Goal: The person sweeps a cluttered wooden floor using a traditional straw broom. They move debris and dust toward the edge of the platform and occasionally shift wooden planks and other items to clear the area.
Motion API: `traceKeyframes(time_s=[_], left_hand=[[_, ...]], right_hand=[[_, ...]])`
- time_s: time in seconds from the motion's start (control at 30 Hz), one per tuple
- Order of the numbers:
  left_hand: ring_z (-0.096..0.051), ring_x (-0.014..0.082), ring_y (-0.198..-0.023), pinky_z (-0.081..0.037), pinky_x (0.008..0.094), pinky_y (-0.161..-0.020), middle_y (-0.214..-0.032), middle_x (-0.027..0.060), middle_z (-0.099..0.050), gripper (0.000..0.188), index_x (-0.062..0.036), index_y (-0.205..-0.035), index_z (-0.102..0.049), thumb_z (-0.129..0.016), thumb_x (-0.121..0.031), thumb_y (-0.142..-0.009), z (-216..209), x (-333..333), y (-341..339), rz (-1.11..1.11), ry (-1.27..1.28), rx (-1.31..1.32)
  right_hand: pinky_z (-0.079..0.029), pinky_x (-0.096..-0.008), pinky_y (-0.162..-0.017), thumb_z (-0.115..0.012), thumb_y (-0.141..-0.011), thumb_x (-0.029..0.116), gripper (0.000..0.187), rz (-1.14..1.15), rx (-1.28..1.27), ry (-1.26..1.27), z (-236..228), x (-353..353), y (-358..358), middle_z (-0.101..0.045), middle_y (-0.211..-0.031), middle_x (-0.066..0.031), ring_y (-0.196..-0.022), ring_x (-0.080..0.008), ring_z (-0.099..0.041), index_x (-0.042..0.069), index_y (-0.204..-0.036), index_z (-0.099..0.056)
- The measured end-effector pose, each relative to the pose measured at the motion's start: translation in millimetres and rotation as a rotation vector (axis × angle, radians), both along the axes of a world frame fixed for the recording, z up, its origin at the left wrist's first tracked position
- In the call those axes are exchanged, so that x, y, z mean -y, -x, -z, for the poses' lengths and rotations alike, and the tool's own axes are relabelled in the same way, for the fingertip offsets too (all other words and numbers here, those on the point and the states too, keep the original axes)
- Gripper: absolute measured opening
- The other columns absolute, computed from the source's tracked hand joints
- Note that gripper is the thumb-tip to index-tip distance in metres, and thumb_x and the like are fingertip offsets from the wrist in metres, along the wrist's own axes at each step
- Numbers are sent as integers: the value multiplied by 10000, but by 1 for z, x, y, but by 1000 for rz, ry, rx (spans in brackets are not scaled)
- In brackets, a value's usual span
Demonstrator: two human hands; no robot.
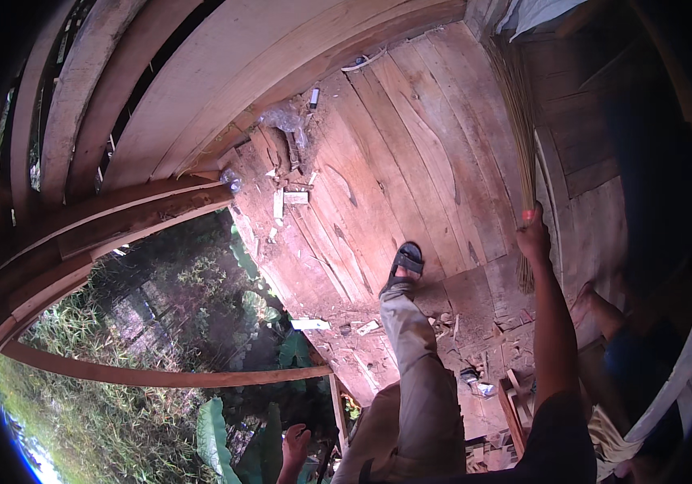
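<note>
My right hand (533, 239) is closed around the bound grip of a stick broom (515, 121), just below its red band (530, 214). The broom's long thin sticks fan out away from me toward the far wall, and its short ends (526, 276) stick out below my fist. My left hand (295, 444) hangs low at the lower edge, beside my trouser leg. Its fingers are loosely bent, and no object shows in them. My sandalled foot (406, 262) stands on the plank floor (434, 177), left of the broom.
Wood scraps (296, 198), clear plastic (281, 118) and dirt lie along the left floor edge. Beyond it the floor drops to plants (144, 323), with a wooden rail (168, 375) across. Another person's bare foot (584, 302) is at right. A wooden frame (514, 411) stands near my right arm.
</note>
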State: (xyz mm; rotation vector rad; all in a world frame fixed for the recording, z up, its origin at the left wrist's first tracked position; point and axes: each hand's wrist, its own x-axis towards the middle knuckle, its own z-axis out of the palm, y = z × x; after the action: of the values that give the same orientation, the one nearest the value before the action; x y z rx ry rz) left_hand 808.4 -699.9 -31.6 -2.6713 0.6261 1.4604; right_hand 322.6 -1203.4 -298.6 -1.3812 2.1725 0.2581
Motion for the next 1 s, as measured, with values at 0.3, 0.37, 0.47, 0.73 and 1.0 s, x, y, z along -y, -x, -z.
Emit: traceKeyframes(time_s=[0.3, 0.37, 0.47, 0.73, 1.0], left_hand=[[-614, 322, -1030, -511, 403, -853, -1131, 175, -608, 381, -40, -1142, -594, -608, -328, -893, -8, 40, 19, 56, -104, -105], [-628, 319, -988, -510, 416, -830, -1143, 191, -603, 418, -38, -1146, -595, -630, -346, -865, -23, 79, 21, -53, -108, -104], [-645, 301, -949, -503, 410, -828, -1085, 189, -628, 419, -28, -1120, -608, -639, -359, -866, -23, 57, 12, -58, -51, -54], [-638, 300, -981, -505, 383, -824, -1098, 176, -634, 413, -10, -1152, -595, -632, -306, -866, -6, 37, 25, -127, -83, -97], [-620, 316, -985, -491, 396, -822, -1091, 188, -627, 434, -33, -1147, -604, -624, -349, -852, -8, 42, 16, -242, -178, -90]], right_hand=[[-522, -442, -751, -642, -716, 27, 832, -965, 89, -332, 8, -18, -129, -643, -979, -186, -871, -365, -643, 143, -1460, -288], [-514, -452, -728, -650, -726, 33, 815, -917, 157, -356, -41, -63, -98, -622, -968, -196, -855, -364, -629, 164, -1454, -308], [-502, -467, -691, -686, -699, 36, 859, -808, 66, -358, -106, -108, -51, -580, -954, -161, -835, -358, -600, 183, -1458, -311], [-501, -480, -781, -664, -723, 28, 917, -308, 73, 18, -11, -32, -78, -602, -1091, -182, -958, -381, -613, 172, -1484, -173], [-531, -430, -758, -626, -757, 75, 777, -1030, 217, -351, 73, 4, -275, -647, -993, -212, -897, -344, -656, 38, -1435, -248]])
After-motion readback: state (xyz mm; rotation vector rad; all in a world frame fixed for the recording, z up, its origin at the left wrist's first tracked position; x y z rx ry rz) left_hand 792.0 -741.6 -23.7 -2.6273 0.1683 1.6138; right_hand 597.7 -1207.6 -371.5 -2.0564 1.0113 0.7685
